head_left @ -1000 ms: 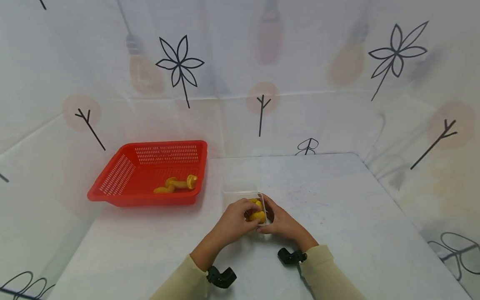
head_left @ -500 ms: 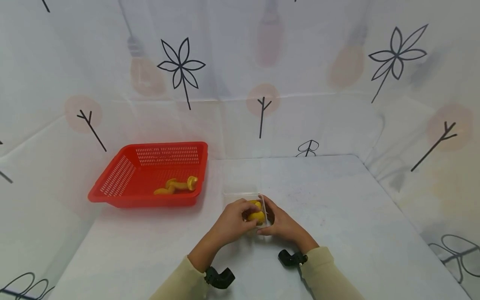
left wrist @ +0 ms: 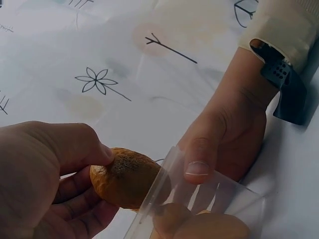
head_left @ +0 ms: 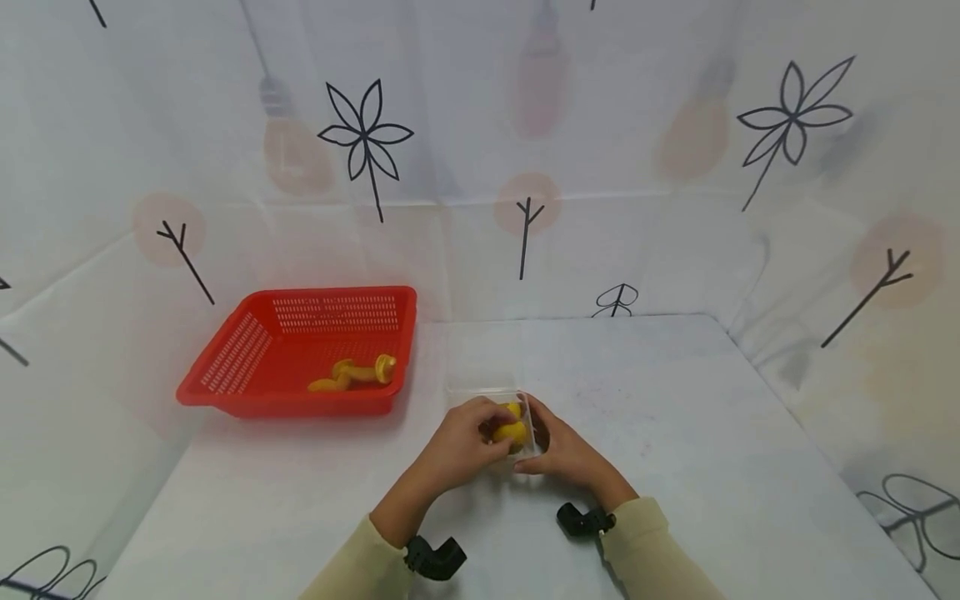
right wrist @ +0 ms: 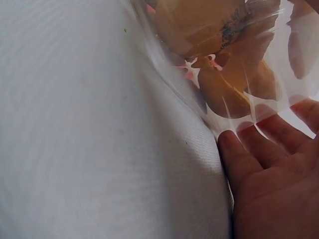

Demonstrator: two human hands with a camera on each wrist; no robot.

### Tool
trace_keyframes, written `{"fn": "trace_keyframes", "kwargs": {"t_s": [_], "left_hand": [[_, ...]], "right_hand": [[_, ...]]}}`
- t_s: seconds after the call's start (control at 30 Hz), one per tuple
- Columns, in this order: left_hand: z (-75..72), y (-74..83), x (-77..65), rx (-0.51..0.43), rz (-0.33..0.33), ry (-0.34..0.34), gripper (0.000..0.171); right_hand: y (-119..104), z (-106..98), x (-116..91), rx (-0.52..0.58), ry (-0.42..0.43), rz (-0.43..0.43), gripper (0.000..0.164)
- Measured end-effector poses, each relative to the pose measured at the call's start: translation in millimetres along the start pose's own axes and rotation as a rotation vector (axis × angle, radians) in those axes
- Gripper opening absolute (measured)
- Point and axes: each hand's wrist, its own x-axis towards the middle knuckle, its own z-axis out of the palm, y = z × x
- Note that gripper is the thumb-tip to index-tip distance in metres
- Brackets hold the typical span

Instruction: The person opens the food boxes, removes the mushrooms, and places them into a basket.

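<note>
"Where does the white tabletop point(head_left: 675, 417) end?"
"Its right edge slants well apart from the clear box point(left wrist: 246, 201), at three o'clock; bare surface stretches between."
"The red basket point(head_left: 300, 402)?"
"Ten o'clock, apart from the box."
"Hands?"
"Right hand point(head_left: 566, 454), four o'clock, grips the box; left hand point(head_left: 461, 446), eight o'clock, pinches a yellow-brown piece point(left wrist: 124, 179) at its rim."

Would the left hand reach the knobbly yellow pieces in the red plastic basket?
Probably yes: the basket is open-topped, though the left hand pinches a rounded brownish-yellow piece.
</note>
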Motion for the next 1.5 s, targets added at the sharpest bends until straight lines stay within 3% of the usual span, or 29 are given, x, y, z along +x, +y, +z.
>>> {"fn": "trace_keyframes", "kwargs": {"t_s": [0.47, 0.83, 1.5], "left_hand": [[-22.2, 0.0, -5.2, -0.015, 0.028, 0.081, 0.022], [-45.9, -6.5, -5.4, 0.045, 0.046, 0.204, 0.022], [-82.3, -26.7, -5.9, 0.130, -0.073, 0.292, 0.024]], "right_hand": [[0.5, 0.4, 1.3, -0.042, -0.003, 0.052, 0.113], [-1.0, 0.6, 1.2, -0.030, -0.008, 0.051, 0.113], [-5.2, 0.0, 0.2, -0.005, -0.016, 0.058, 0.115]]}}
